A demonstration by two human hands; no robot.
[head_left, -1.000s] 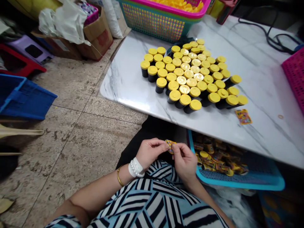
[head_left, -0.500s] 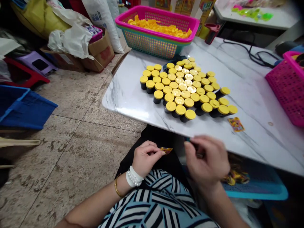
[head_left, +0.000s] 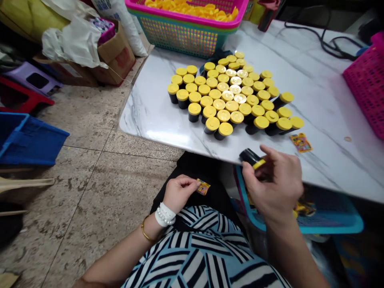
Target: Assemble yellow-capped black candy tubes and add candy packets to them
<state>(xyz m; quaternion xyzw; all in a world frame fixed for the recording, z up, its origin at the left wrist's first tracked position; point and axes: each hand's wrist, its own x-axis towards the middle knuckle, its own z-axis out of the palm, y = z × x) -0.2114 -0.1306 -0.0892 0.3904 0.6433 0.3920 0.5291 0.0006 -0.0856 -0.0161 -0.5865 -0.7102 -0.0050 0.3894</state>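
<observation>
Over my lap, my left hand (head_left: 181, 193) pinches a small colourful packet (head_left: 203, 187) between thumb and fingers. My right hand (head_left: 274, 182) holds a black container (head_left: 251, 158) with a yellow lid at the table's front edge; the container lies tilted, its lid toward my palm. A dense group of black containers with yellow lids (head_left: 215, 94) stands on the white marbled table (head_left: 150, 108). Another colourful packet (head_left: 301, 143) lies flat on the table, right of my right hand's fingertips and close to the group.
A pink and green basket (head_left: 186, 36) of yellow pieces sits at the table's back. A pink basket (head_left: 366, 84) is at the right. Below the table edge is a blue tray (head_left: 339, 216). A blue crate (head_left: 33, 138) and cardboard box (head_left: 115, 54) are on the left.
One container from the group's front row is gone from its place. The black container in my right hand now shows clearly. The packet in my left hand has turned its face up. The view has shifted.
</observation>
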